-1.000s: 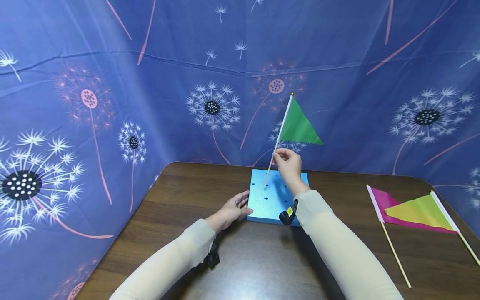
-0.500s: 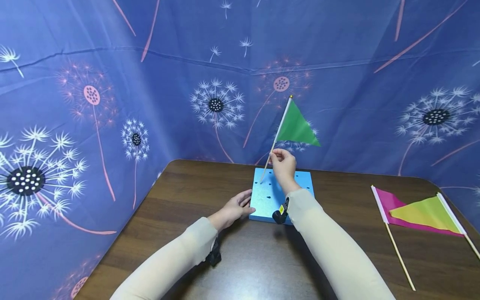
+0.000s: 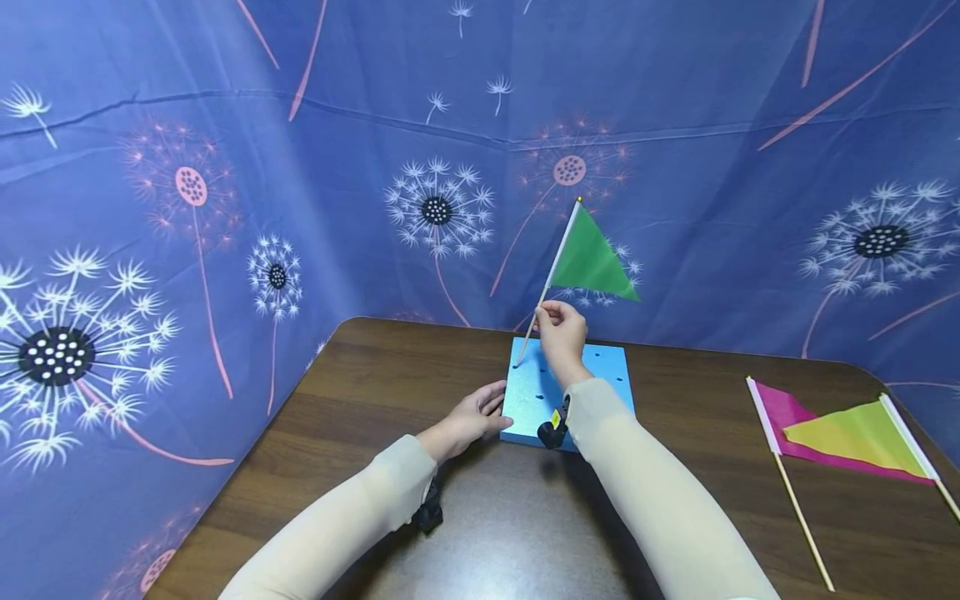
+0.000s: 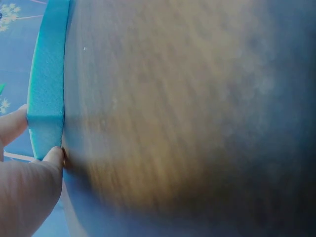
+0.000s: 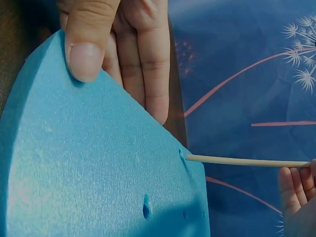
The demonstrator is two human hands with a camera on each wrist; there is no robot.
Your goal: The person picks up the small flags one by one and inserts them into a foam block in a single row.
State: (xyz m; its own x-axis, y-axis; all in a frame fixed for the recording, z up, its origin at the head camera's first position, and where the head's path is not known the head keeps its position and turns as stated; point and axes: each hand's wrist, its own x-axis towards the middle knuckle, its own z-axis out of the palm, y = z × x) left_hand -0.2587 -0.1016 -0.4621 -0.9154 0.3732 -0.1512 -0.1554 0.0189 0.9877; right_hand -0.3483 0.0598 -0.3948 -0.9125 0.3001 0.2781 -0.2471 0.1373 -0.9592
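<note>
My right hand [image 3: 562, 340] pinches the thin wooden stick of a triangular green flag [image 3: 592, 262] between thumb and fingertips. The flag leans to the right, a small yellow tip on top. In the right wrist view the lower end of the stick [image 5: 237, 161] is right at a hole near the edge of a blue foam board [image 5: 84, 148]. My left hand [image 3: 467, 421] rests against the board's left side near its front corner. Its fingers [image 5: 153, 64] lie fairly straight along that side, and the thumb [image 5: 86, 59] touches the board.
To the right on the brown wooden table [image 3: 360, 392] lie a magenta flag [image 3: 776, 404] and a yellow flag [image 3: 862, 433], overlapping, sticks toward the front. More holes dot the board. A blue dandelion-print cloth [image 3: 337, 192] hangs behind the table.
The right hand has carried the green flag slightly left and down, bringing the stick's end from above the board's inner holes to a hole near its left edge. The left hand stays at the board.
</note>
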